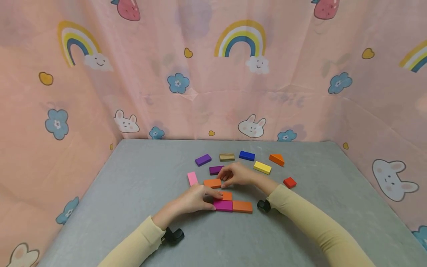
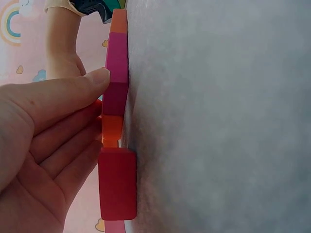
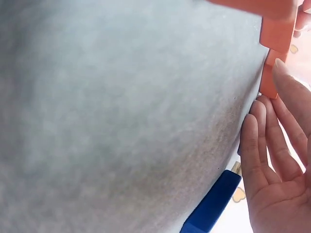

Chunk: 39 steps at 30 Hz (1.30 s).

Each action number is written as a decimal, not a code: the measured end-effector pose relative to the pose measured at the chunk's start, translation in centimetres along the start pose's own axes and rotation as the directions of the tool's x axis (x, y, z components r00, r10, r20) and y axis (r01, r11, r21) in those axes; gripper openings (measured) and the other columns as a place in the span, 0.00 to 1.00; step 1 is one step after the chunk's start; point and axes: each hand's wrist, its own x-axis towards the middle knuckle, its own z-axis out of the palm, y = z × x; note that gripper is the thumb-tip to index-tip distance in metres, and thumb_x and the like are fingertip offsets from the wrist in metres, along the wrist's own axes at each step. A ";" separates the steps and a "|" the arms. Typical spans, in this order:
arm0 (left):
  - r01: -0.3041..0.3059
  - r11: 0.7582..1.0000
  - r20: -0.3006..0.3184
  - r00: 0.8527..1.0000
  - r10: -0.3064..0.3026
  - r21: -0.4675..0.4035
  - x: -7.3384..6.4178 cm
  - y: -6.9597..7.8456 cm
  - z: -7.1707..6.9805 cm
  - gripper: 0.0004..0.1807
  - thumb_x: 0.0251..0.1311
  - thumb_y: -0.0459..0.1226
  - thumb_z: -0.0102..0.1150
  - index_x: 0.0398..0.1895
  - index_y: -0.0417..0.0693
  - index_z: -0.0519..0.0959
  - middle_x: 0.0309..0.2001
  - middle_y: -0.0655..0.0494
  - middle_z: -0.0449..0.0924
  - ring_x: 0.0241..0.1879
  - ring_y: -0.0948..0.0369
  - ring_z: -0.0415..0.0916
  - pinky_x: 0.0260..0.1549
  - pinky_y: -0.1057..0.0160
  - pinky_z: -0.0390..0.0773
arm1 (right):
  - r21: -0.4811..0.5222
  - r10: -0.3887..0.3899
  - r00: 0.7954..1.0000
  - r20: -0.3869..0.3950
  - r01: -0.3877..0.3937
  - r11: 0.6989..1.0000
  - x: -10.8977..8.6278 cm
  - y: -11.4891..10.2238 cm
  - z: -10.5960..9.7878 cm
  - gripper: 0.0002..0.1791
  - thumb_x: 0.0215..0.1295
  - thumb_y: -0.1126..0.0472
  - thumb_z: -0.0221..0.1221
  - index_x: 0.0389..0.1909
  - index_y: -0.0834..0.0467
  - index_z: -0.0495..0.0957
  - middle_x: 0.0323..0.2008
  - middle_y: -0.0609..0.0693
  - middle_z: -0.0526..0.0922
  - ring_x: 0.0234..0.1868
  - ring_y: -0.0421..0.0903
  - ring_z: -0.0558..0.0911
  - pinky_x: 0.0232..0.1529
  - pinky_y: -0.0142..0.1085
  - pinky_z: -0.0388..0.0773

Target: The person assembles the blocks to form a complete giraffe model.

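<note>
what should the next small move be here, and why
Probably have the right hand draw the far orange block toward the magenta block: that hand is at the orange block's right end, a narrow gap shows nearer the wearer in the head view, and the left hand touches the magenta block, so it could steady it.

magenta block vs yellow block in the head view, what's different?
The magenta block is deep pink, the yellow block bright yellow. Magenta has the left hand touching it; yellow has no hand on it. Magenta sits against an orange block on its right; yellow lies apart, slanted. Both are rectangular and lie on the grey table.
</note>
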 end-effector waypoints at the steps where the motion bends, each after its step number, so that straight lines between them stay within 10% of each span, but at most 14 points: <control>1: -0.001 1.000 0.001 1.000 0.001 -0.001 0.0 0.0 0.0 0.20 0.52 0.39 0.69 0.51 0.54 0.83 0.50 0.66 0.81 0.54 0.70 0.76 0.52 0.69 0.75 | 0.000 0.005 1.000 -0.001 -0.005 1.000 0.0 -0.1 0.0 0.17 0.52 0.56 0.70 0.43 0.57 0.82 0.38 0.47 0.85 0.37 0.38 0.82 0.41 0.28 0.80; 20: -0.019 1.000 -0.006 1.000 0.019 0.009 0.2 0.1 0.4 0.20 0.52 0.38 0.69 0.50 0.53 0.83 0.50 0.65 0.82 0.54 0.69 0.76 0.52 0.68 0.76 | -0.028 0.039 0.999 -0.023 -0.040 0.999 -0.7 -0.3 -0.3 0.16 0.51 0.57 0.70 0.40 0.58 0.82 0.34 0.46 0.85 0.34 0.36 0.81 0.38 0.26 0.80; 39: 0.002 1.000 -0.002 1.000 -0.002 0.009 0.0 0.3 0.0 0.20 0.52 0.37 0.69 0.51 0.53 0.82 0.52 0.64 0.81 0.57 0.66 0.75 0.55 0.64 0.75 | -0.040 0.085 0.978 -0.189 -0.094 0.995 -7.4 0.1 -2.6 0.17 0.51 0.54 0.70 0.40 0.57 0.82 0.34 0.45 0.83 0.35 0.40 0.81 0.38 0.30 0.82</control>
